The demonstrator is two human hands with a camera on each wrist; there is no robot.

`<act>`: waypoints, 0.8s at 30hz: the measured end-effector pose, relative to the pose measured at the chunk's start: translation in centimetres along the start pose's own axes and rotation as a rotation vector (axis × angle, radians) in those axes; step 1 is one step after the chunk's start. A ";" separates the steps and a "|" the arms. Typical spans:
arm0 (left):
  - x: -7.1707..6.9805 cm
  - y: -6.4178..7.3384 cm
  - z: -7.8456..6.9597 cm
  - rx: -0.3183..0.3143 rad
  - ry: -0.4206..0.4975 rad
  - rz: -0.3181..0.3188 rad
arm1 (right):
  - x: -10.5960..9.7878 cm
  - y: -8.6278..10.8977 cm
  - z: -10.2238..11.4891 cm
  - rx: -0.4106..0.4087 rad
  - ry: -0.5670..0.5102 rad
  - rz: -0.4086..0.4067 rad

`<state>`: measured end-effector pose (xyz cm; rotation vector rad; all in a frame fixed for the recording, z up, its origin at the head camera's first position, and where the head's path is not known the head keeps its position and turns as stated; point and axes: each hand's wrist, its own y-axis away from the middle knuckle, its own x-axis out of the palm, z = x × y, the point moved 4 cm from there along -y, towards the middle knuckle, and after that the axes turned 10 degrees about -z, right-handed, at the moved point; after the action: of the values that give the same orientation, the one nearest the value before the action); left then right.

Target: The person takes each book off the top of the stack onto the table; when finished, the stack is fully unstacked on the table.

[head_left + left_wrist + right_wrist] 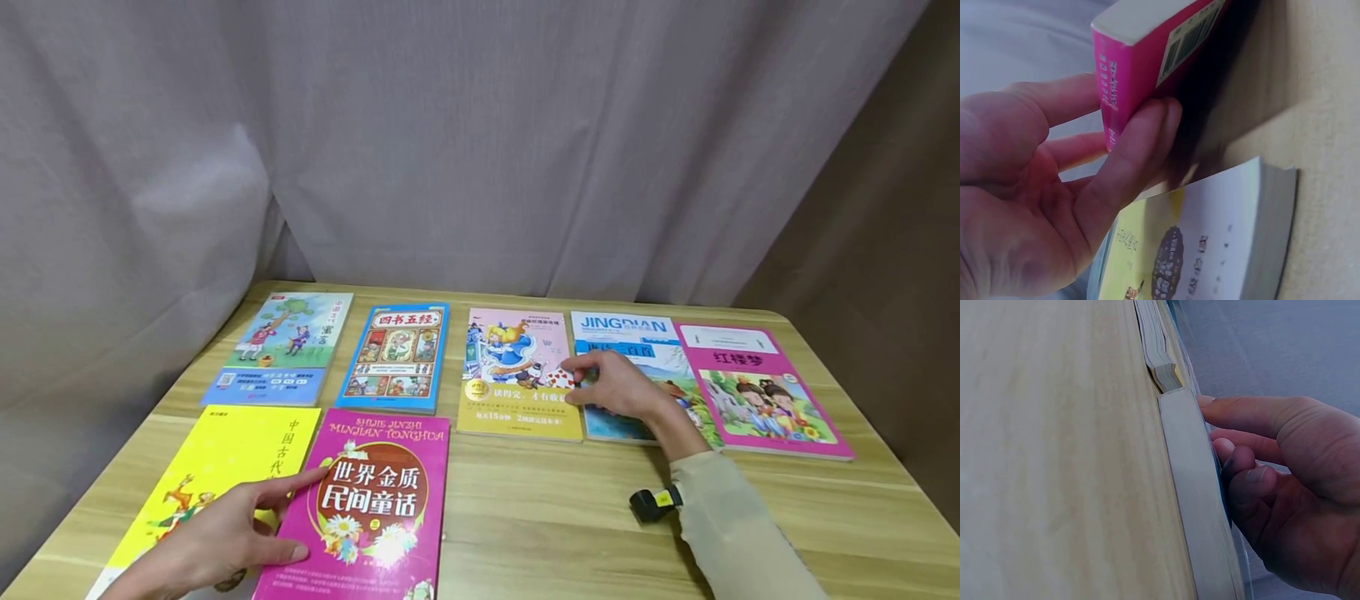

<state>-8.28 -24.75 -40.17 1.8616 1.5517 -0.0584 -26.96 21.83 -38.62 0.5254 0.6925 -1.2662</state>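
Observation:
My left hand [213, 533] grips a magenta book [375, 500] by its spine side, thumb on the cover and fingers beneath. In the left wrist view the magenta book's spine [1113, 94] stands raised off the table, between thumb and fingers. Partly under that hand lies a yellow book [217, 458]. My right hand [618, 383] hovers low over a blue-and-white book [630, 333], fingertips at the right edge of a pink-and-yellow book [517, 408]. In the right wrist view its index finger [1241, 414] reaches out and the other fingers bend loosely.
Along the back of the wooden table [525, 525] lie a green-and-blue picture book [277, 350], a blue-bordered book [393, 358] and, far right, a pink book [765, 392]. A black tape measure-like object [652, 504] sits beside the right sleeve. Grey curtain [480, 150] hangs behind.

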 end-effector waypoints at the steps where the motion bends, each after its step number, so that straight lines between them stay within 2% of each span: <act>1: 0.0 0.0 0.0 0.001 -0.013 -0.004 | 0.0 0.0 0.0 0.003 -0.003 0.001; 6: 0.0 0.0 -0.1 0.043 -0.058 -0.005 | 0.1 -0.1 -0.1 0.010 0.013 -0.010; 8: 0.0 0.2 -0.3 0.037 -0.112 -0.036 | 0.1 -0.1 -0.2 0.004 0.021 -0.016; 10: -0.1 0.7 -0.6 0.007 -0.200 -0.078 | 0.1 -0.1 -0.2 0.001 0.018 -0.013; 13: -1.0 1.9 -1.8 0.020 -0.375 -0.189 | 0.1 -0.1 -0.1 0.005 0.008 -0.004; 16: -2.7 3.2 -3.7 0.128 -0.513 -0.333 | -0.1 -0.1 0.1 0.004 0.009 -0.007; 19: -4.0 4.2 -5.6 0.285 -0.550 -0.466 | -0.2 0.0 0.1 -0.002 0.017 -0.018; 22: -4.3 4.1 -7.1 0.407 -0.541 -0.527 | -0.2 0.0 0.1 0.000 0.014 -0.014; 24: -4.1 3.4 -7.8 0.471 -0.522 -0.544 | -0.1 0.0 0.0 0.004 0.008 -0.009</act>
<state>-9.47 -24.21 -30.85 1.5031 1.6905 -1.1439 -26.93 21.85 -38.55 0.5315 0.7003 -1.2742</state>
